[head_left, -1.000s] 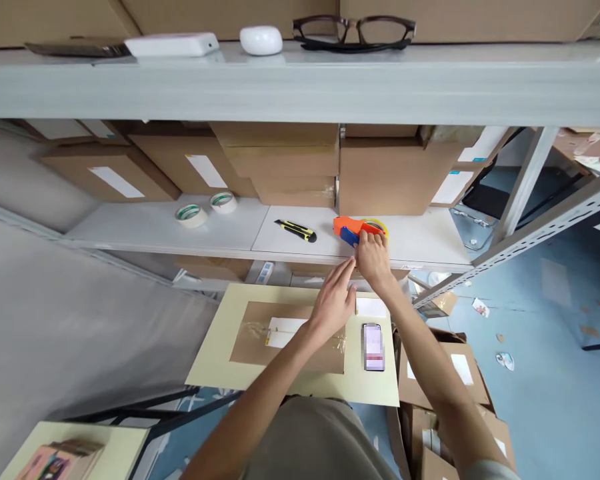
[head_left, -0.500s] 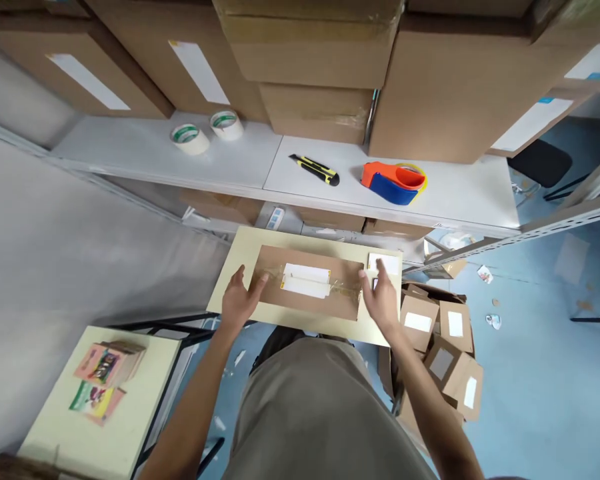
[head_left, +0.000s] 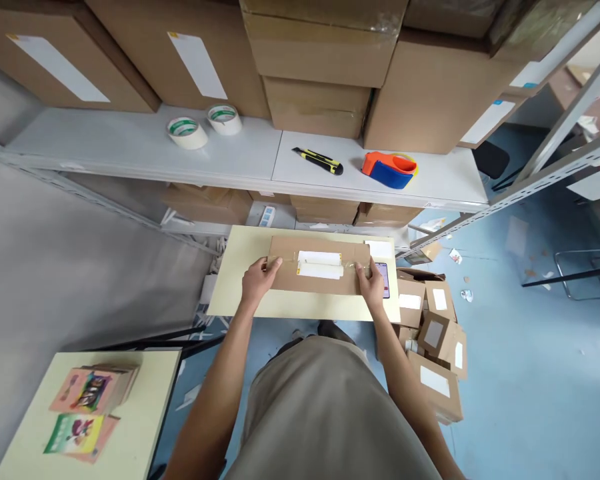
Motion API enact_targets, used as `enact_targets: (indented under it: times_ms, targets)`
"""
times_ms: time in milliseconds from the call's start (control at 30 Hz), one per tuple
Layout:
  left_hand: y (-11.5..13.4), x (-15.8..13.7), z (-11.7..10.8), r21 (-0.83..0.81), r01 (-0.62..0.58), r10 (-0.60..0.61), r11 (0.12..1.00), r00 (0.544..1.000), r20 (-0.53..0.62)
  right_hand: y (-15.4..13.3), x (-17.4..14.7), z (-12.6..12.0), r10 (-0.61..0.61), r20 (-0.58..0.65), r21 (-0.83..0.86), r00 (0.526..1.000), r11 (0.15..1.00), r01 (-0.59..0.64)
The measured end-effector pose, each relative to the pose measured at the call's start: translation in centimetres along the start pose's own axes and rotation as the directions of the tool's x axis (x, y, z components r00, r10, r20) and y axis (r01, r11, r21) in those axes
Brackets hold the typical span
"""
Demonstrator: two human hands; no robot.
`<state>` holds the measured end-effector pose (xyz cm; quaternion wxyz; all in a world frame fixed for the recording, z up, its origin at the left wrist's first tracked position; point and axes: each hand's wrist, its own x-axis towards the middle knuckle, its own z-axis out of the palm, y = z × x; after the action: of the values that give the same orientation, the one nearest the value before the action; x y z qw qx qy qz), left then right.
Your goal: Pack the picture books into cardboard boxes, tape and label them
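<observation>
A long, flat cardboard box [head_left: 320,285] with two white labels and clear tape across it is at the pale yellow table [head_left: 240,303]. My left hand [head_left: 258,280] is closed on its left end, thumb on top. At the right end my right hand [head_left: 372,283] grips it the same way. Whether the box rests on the tabletop or is slightly raised, I cannot tell. Just right of my right hand lies a phone [head_left: 384,280] with its screen lit. Behind that is a stack of white labels [head_left: 379,249].
Above the table runs a grey shelf [head_left: 250,150] bearing tape rolls [head_left: 187,133], a box cutter [head_left: 319,161], an orange-and-blue tape dispenser [head_left: 390,169] and large cartons [head_left: 440,93]. Small labelled boxes [head_left: 437,333] are piled at the right. Books [head_left: 87,390] lie on a side table [head_left: 35,427].
Both hands, earlier apart with spread fingers at the box's ends, have closed on it. The box has shifted a little right and away from me on the table. The phone now shows more fully.
</observation>
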<state>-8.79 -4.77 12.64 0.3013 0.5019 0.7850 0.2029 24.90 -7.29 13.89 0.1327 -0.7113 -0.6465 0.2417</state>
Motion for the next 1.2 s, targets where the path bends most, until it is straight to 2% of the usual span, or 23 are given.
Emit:
enact_targets:
  times_ms: [33,100,167,233,333,433,533,633,800,967,1100,1200]
  targets:
    - [-0.8,-0.3,0.0,-0.065,-0.014,0.016,0.998,1.000,0.018,0.2,-0.6,0.5,0.025,-0.078,0.112,0.997,0.994,-0.016]
    - [-2.3,-1.2,0.3,-0.219,-0.045,0.055,0.975,0.998,0.040,0.6,-2.2,1.9,0.124,-0.234,0.377,0.964,0.926,-0.027]
    - [-3.7,-2.5,0.9,-0.364,-0.069,0.086,0.929,0.996,0.030,1.0,-4.2,3.3,0.173,-0.309,0.480,0.935,0.877,-0.004]
    - [-5.2,-4.2,1.3,-0.444,-0.096,0.108,0.891,0.994,0.002,1.6,-6.7,4.5,0.206,-0.363,0.482,0.909,0.876,-0.006]
    - [-7.5,-7.1,1.2,-0.435,-0.156,0.165,0.887,0.986,-0.017,2.4,-11.0,5.7,0.235,-0.397,0.411,0.887,0.910,-0.057]
    - [-9.5,-10.0,0.4,-0.372,-0.215,0.229,0.903,0.973,-0.006,3.2,-14.8,6.1,0.258,-0.369,0.373,0.893,0.921,-0.112]
    - [-10.5,-11.7,-0.2,-0.320,-0.250,0.260,0.914,0.966,-0.012,3.7,-16.5,5.7,0.260,-0.319,0.390,0.911,0.913,-0.123]
    - [-10.2,-11.6,0.0,-0.291,-0.240,0.237,0.926,0.970,-0.046,4.0,-15.1,4.9,0.218,-0.291,0.439,0.932,0.895,-0.072]
    - [-9.6,-8.4,2.1,-0.370,-0.119,0.104,0.921,0.993,-0.060,4.7,-9.7,4.9,0.120,-0.299,0.537,0.947,0.841,0.063]
    - [-10.4,-6.3,4.9,-0.446,-0.018,-0.041,0.895,0.992,-0.123,7.5,-7.0,7.7,0.087,-0.184,0.583,0.979,0.811,0.037]
    - [-11.0,-6.2,7.3,-0.384,0.137,-0.169,0.913,0.984,-0.050,10.4,-6.4,9.9,0.062,-0.099,0.604,0.993,0.797,0.011]
    - [-10.7,-6.5,8.3,-0.285,0.241,-0.256,0.928,0.966,-0.019,12.4,-5.8,10.7,0.022,0.007,0.586,1.000,0.810,-0.022]
